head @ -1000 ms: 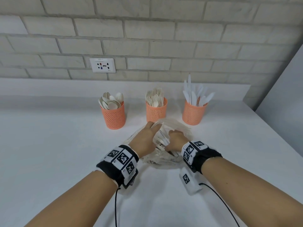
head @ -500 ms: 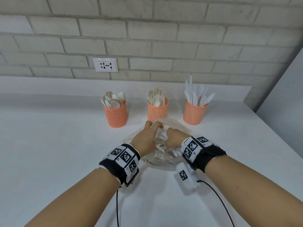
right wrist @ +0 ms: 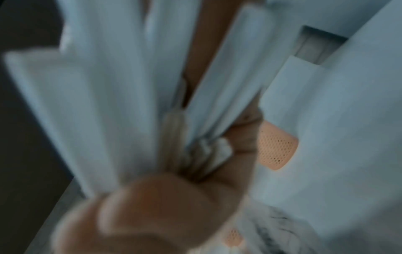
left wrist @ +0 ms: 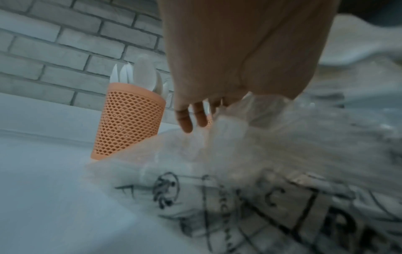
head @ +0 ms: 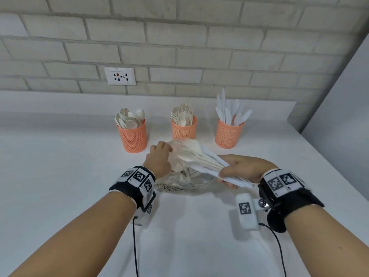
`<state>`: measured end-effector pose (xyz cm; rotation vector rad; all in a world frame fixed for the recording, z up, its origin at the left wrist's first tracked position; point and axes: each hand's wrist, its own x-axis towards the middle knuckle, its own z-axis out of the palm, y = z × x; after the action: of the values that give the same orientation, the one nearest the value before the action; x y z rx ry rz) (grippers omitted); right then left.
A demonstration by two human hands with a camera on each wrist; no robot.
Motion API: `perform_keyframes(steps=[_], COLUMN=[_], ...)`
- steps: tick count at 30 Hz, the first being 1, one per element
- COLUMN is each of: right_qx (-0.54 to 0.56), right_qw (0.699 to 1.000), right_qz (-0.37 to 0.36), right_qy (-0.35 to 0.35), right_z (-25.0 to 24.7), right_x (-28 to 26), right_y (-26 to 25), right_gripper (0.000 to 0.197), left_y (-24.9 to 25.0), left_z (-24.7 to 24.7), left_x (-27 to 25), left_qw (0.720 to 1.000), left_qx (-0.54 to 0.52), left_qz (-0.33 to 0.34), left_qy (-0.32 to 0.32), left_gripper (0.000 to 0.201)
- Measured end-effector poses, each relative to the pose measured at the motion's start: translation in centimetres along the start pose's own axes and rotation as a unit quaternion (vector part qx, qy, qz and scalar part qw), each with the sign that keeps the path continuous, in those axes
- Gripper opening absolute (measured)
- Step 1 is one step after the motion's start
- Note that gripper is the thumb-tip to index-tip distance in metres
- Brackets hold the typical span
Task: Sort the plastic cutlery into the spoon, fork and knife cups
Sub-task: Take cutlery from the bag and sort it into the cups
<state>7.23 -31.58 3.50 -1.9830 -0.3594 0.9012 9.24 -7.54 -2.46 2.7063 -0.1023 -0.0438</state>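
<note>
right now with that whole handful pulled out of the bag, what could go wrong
The right hand grips a fanned bundle of cutlery by the handles alone; a piece could slip out onto the table.

The bundle looks mixed, spoon bowls beside flat knife-like pieces, so dropping it whole into one cup would mis-sort it.

The spoon cup, fork cup and knife cup are already crowded and stand close behind the plastic bag; a swing of the long bundle might topple one.

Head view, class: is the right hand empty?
No, the right hand grips a bundle of white cutlery pulled out above the plastic bag.
</note>
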Motion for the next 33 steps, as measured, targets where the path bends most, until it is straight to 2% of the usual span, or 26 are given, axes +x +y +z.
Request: perform_keyframes(steps=[2,4,6,8,9,10,12,14,18,21,23,26,28,33], right_qx=[0.084,0.15,0.194,0.226,0.238,0.249,0.256,0.234,0.151,0.012,-0.068,-0.13,-0.139,-0.128], right_qw=[0.995,0.983,0.971,0.96,0.955,0.95,0.943,0.941,0.939,0.952,0.953,0.943,0.939,0.922], right_qz=[-0.058,-0.091,-0.115,-0.126,-0.129,-0.134,-0.147,-0.168,-0.25,-0.264,-0.243,-0.256,-0.26,-0.243], right_qy=[0.021,0.048,0.078,0.111,0.124,0.134,0.155,0.179,0.181,0.156,0.169,0.167,0.177,0.273], right_z=[0.0,0.4,1.0,1.5,1.8,1.9,2.2,2.4,3.6,4.7,4.8,4.8,4.9,5.0], right_x=[0.1,0.6,1.4,1.9,2.1,2.3,2.4,2.3,2.6,3.0,3.1,2.9,3.0,3.9], right_y=[0.2,0.2,0.0,-0.4,-0.6,-0.8,-1.4,-2.3,-4.5,-5.7,-5.9,-6.0,-5.8,-4.9], right_gripper=[0.023,0.024,0.025,0.029,0.031,0.033,0.037,0.039,0.045,0.045,0.047,0.045,0.043,0.036], left_y=[0.3,1.1,1.7,1.9,1.8,1.8,2.1,3.0,5.5,6.6,6.4,5.8,5.6,5.4], left_z=[0.1,0.1,-0.1,-0.2,-0.3,-0.4,-1.1,-2.3,-3.5,-3.7,-3.6,-3.3,-3.4,-3.5], left_x=[-0.1,-0.6,-1.1,-1.4,-1.6,-1.6,-1.8,-2.2,-2.3,-2.2,-2.1,-1.9,-1.9,-2.0], left_qw=[0.998,0.991,0.985,0.978,0.977,0.979,0.982,0.952,0.885,0.792,0.747,0.715,0.704,0.695], left_qx=[-0.036,-0.111,-0.13,-0.123,-0.125,-0.125,-0.162,-0.301,-0.46,-0.608,-0.663,-0.698,-0.71,-0.719], left_qz=[0.054,0.076,0.072,0.047,0.04,0.048,0.072,0.06,0.059,0.015,-0.004,-0.009,-0.01,-0.006], left_qy=[0.015,-0.01,-0.083,-0.161,-0.169,-0.154,-0.058,0.021,-0.043,-0.05,-0.047,-0.026,-0.023,-0.022], left_gripper=[0.034,0.018,0.006,0.01,0.013,0.017,0.031,0.044,0.06,0.039,0.027,0.029,0.031,0.025])
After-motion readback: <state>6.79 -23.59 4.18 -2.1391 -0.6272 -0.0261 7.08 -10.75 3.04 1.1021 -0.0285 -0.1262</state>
